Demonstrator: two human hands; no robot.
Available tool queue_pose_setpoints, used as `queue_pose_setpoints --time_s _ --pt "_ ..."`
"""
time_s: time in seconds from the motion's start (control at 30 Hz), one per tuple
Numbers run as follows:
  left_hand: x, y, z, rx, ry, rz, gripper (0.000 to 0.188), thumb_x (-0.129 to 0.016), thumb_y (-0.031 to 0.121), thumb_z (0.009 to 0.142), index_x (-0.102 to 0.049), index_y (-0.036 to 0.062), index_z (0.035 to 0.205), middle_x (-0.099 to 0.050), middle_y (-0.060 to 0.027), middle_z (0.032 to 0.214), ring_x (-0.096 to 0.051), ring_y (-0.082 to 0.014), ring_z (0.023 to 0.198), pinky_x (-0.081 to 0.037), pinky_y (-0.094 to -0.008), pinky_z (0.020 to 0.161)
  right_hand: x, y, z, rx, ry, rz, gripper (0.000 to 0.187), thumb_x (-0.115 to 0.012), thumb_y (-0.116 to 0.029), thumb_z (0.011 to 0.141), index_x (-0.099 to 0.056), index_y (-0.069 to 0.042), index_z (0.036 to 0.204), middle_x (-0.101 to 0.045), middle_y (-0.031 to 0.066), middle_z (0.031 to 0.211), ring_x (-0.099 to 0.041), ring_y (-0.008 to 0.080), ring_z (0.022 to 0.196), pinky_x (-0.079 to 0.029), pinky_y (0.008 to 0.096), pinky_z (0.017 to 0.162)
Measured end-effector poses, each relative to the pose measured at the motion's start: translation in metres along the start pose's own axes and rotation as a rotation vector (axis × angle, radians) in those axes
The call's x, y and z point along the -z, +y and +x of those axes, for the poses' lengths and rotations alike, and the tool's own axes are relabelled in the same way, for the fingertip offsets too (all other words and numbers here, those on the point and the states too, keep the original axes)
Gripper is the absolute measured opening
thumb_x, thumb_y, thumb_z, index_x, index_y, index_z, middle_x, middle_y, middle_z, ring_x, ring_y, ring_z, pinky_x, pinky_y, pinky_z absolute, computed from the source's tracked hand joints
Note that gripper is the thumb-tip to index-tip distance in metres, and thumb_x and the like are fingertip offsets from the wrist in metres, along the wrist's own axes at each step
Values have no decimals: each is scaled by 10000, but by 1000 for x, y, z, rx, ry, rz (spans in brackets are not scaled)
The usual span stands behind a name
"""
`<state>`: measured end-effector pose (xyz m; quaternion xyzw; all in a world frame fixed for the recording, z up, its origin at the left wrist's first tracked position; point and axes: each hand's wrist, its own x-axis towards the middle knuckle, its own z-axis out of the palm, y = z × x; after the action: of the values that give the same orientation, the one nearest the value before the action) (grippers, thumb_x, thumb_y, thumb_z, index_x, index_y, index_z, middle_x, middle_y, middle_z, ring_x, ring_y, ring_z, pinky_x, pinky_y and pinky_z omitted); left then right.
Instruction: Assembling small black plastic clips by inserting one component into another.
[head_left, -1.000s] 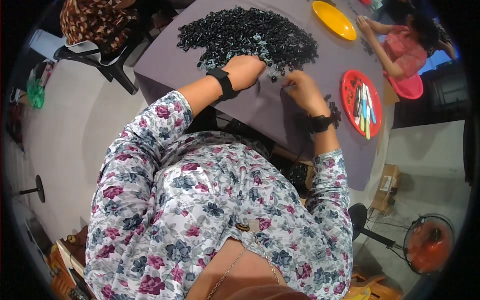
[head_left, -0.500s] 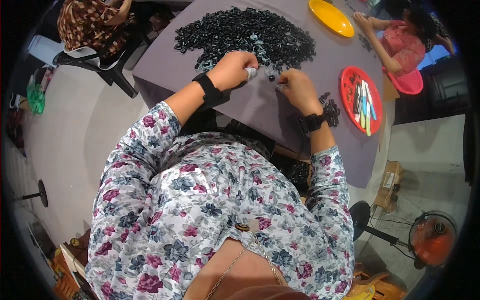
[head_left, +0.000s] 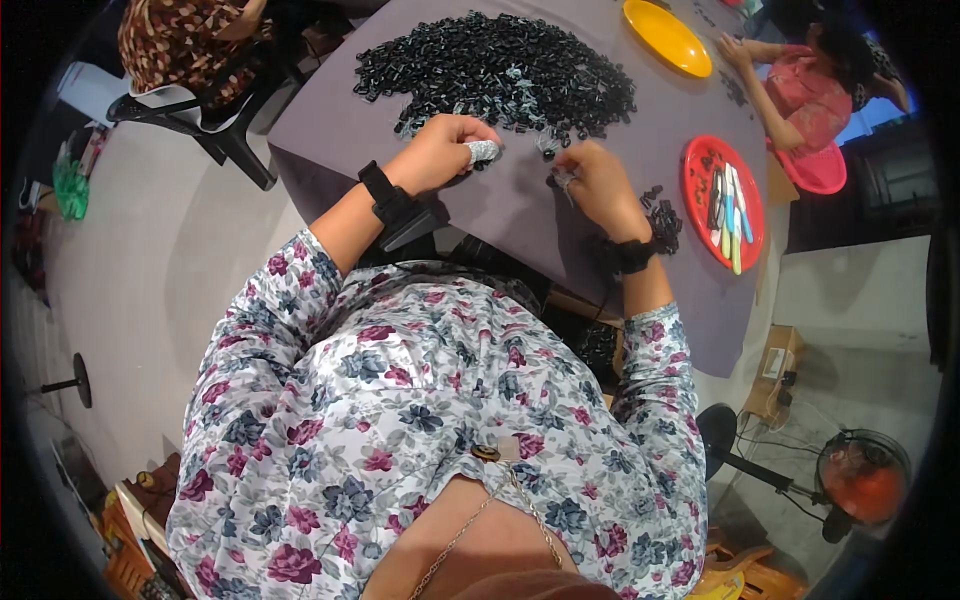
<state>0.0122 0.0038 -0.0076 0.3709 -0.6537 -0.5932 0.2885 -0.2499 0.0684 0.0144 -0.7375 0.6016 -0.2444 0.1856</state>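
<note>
My left hand (head_left: pixel 440 155) is closed in a pinch over the near edge of the pile of small black pieces (head_left: pixel 490 70). A whitish wrap (head_left: pixel 482 151) covers a fingertip, and a small black piece (head_left: pixel 481 165) shows beneath it. To its right, my right hand (head_left: pixel 602 188) is also closed, fingers bent downward. Whitish material (head_left: pixel 562 178) shows at its fingertips; anything pinched there is too small to make out. One loose black piece (head_left: pixel 549 155) lies between the hands. Pale, clear-looking bits are mixed into the pile.
Right of my right hand lies a smaller heap of black pieces (head_left: pixel 661 222). Beyond it, a red tray (head_left: pixel 692 190) holds several knives. A yellow tray (head_left: pixel 668 38) sits at the far right of the grey-covered table (head_left: pixel 330 130). Other people sit at far left and far right.
My left hand has moved left and slightly nearer me, away from my right hand. The black piece under its fingertips now shows. My right hand has barely shifted.
</note>
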Motion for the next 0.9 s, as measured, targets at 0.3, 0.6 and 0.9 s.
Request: queue_pose_setpoints --time_s 0.3,0.6,0.9 --pt "-2 -1 -3 -1 41 -82 157 -579 -50 861 -695 17 945 -643 13 766 -532 -44 609 -421 -207 534 -6 2 1 67 -22 -114 161 -632 23 762 -635 -27 916 -624 174 925 -621 378 897 -492 444 767" --pt "-3 -1 -1 21 38 -127 193 -545 -83 849 -681 -6 961 -636 -9 771 -551 -52 620 -435 -195 533 0 12 3 49 153 123 208 -618 59 778 -623 -22 969 -619 126 904 -619 289 836 -497 369 754" --pt "-2 -4 1 59 -41 -254 155 -567 30 957 -677 12 1064 -658 7 868 -570 -37 657 -467 -176 584 -13 16 5 154 90 -79 164 -658 3 772 -645 -23 933 -649 157 882 -650 300 809 -511 380 710"
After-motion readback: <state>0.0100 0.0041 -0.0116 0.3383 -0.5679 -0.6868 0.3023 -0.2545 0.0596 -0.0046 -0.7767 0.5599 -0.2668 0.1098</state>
